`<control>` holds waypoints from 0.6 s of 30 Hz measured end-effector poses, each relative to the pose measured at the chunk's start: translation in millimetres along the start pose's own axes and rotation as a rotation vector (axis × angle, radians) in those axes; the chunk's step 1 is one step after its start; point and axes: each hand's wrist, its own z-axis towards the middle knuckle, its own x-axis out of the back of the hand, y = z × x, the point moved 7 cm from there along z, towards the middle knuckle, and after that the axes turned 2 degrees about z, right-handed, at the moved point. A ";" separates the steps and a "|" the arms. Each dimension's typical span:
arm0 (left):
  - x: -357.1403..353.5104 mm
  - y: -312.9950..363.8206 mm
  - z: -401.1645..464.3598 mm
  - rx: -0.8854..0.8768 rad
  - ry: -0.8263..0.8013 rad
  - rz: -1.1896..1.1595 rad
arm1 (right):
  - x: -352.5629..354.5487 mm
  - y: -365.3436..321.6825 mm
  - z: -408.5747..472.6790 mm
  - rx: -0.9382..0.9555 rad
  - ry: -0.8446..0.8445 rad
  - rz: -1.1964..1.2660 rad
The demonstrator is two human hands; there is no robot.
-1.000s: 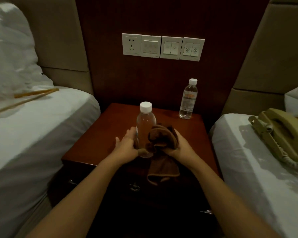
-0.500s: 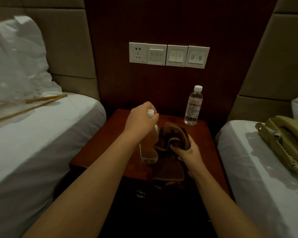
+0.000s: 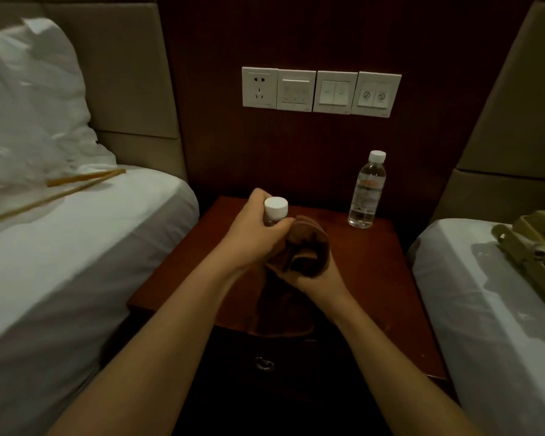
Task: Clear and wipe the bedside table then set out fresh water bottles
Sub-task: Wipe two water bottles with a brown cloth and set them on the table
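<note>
Between two beds stood the table (image 3: 375, 278), one bottle (image 3: 367, 191) upright at its back right, while the left hand (image 3: 255, 231) gripped the near bottle (image 3: 275, 210) below its cap and the right hand (image 3: 320, 280) clenched the cloth (image 3: 309, 250) against it; likely light, smooth, slippery, best held by the body.

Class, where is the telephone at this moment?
The telephone lies on the right-hand bed, at the head view's right edge, beside the bedside table.

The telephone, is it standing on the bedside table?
No, the telephone lies on the right bed.
</note>
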 end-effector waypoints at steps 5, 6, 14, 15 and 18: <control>9.4 -15.0 7.6 0.076 0.048 -0.131 | -2.0 10.7 -2.6 0.014 -0.089 -0.127; 14.0 -19.6 8.9 0.098 0.055 -0.160 | -2.5 11.6 -2.2 0.012 -0.114 -0.165; 35.2 -34.3 2.4 0.116 0.050 -0.233 | 0.4 -1.8 13.8 -0.056 -0.290 -0.903; 33.0 -34.7 1.6 0.123 0.041 -0.235 | 4.2 -5.7 14.0 -0.071 -0.339 -1.034; 24.7 -29.4 -8.2 0.094 0.066 -0.231 | 31.1 -12.5 9.1 -0.157 -0.401 -1.320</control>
